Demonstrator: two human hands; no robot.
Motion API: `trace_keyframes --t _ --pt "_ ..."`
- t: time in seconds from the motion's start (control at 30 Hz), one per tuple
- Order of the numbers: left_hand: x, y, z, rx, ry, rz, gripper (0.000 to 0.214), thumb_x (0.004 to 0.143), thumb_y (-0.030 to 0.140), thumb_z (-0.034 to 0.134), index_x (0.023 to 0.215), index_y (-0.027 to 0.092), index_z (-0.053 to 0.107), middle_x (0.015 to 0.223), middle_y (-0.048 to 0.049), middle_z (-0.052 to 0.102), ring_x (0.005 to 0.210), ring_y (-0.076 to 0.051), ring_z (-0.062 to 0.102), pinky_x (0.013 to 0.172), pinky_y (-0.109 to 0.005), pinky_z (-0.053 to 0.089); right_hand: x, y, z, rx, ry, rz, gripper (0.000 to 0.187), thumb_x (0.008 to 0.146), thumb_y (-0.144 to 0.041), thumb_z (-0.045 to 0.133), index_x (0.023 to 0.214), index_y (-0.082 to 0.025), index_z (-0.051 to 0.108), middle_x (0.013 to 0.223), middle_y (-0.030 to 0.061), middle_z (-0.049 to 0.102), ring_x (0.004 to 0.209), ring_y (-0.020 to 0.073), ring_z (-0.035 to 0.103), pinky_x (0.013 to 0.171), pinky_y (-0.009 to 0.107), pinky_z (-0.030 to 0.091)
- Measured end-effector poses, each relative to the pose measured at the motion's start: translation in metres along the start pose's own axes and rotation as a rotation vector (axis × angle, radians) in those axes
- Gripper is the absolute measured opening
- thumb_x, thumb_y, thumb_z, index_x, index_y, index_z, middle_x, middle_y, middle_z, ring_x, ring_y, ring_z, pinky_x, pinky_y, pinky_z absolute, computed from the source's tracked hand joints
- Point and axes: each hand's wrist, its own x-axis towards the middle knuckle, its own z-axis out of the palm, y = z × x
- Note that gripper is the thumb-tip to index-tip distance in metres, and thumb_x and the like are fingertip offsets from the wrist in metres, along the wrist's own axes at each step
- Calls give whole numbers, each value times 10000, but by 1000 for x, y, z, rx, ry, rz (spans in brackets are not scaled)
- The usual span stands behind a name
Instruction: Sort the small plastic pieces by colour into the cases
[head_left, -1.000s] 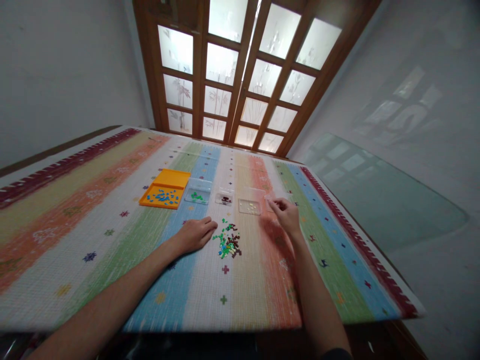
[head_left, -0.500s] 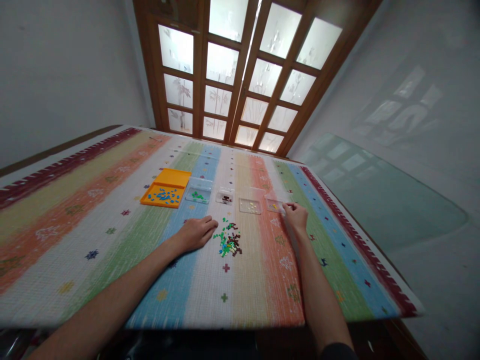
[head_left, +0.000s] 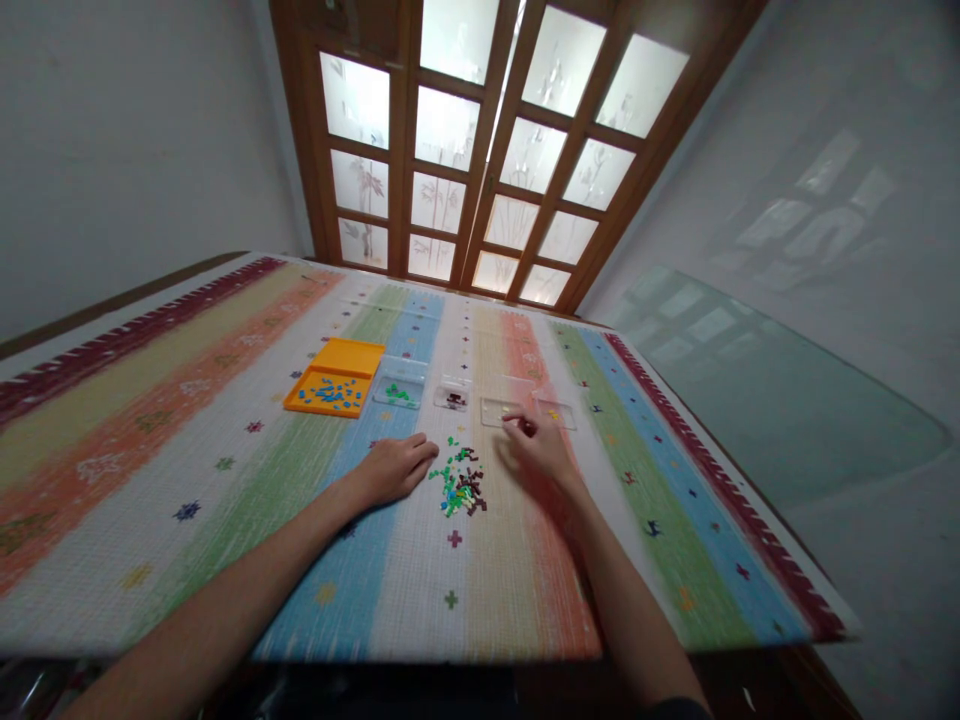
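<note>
The left hand (head_left: 394, 468) lies flat on the striped surface (head_left: 225, 480), palm down, with the fingers (head_left: 424, 455) stretched loosely and holding nothing. Just beyond these fingertips, to their right, lies the pile of small coloured pieces (head_left: 459, 482), green, brown and blue ones mixed together. The fingertips are just beside the pile, but I cannot tell if they touch it.

The right hand (head_left: 536, 450) is on the other side of the pile, a little blurred. Its fingers (head_left: 517, 425) are curled together at the tips, near the edge of a clear tray (head_left: 496, 412); whether they pinch a piece I cannot tell.

Beyond both hands a row of containers stands across the surface. From the left there is an orange tray (head_left: 335, 377) with blue pieces inside, then a clear tray with green pieces (head_left: 397, 392), a small clear tray with dark pieces (head_left: 452, 397), the clear tray by the right fingers, and one more clear tray (head_left: 559, 412) further to the right.
</note>
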Motion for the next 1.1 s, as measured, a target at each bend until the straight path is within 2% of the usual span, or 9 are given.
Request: trace_keyframes --t 0.1,0.17,0.3,0.7,0.8,0.9,1.1 --pt "0 0 0 -1 9 1 220 1034 252 398 1088 210 607 994 -45 675 831 -181 675 675 -264 465 -12 -25 27 1 -292 -74 183 832 -229 616 902 -146 763 620 -10 640 553 118 525 565 221 381" --pt "0 0 0 0 10 1 223 1034 254 397 1082 211 610 990 -46 671 834 -184 676 679 -267 466 -18 -37 38 -7 -377 -89 145 836 -183 626 876 -148 762 681 6 684 603 120 560 590 217 396" --pt "0 1 0 -8 3 -5 229 1034 257 394 1062 207 616 969 -50 662 816 -188 674 669 -272 465 -22 -46 45 -73 -432 -122 101 829 -162 664 824 -147 764 707 15 703 636 125 579 608 220 392" --pt "0 0 1 -22 7 -1 224 1032 253 402 1067 208 619 971 -47 658 836 -190 673 701 -280 479 -24 -49 46 -253 -499 -242 113 897 -181 638 876 -160 747 788 52 727 707 149 610 661 236 383" --pt "0 -1 1 -17 2 -8 223 1032 254 406 1073 208 621 978 -49 662 832 -185 673 695 -272 480 -19 -44 40 -230 -460 -219 126 914 -198 607 898 -167 728 785 41 717 702 146 601 661 233 385" --pt "-1 -1 1 -15 2 -7 228 1031 261 402 1074 210 620 988 -51 663 827 -181 667 688 -268 486 -8 -29 26 -195 -332 -143 148 913 -229 579 908 -159 709 726 26 679 631 140 563 623 234 374" --pt "-1 -1 1 -31 18 -5 241 1031 263 386 1076 210 617 1001 -56 669 828 -179 664 697 -273 493 15 19 -19 -188 129 4 279 893 -359 532 801 -149 691 618 22 617 575 156 520 586 259 355"
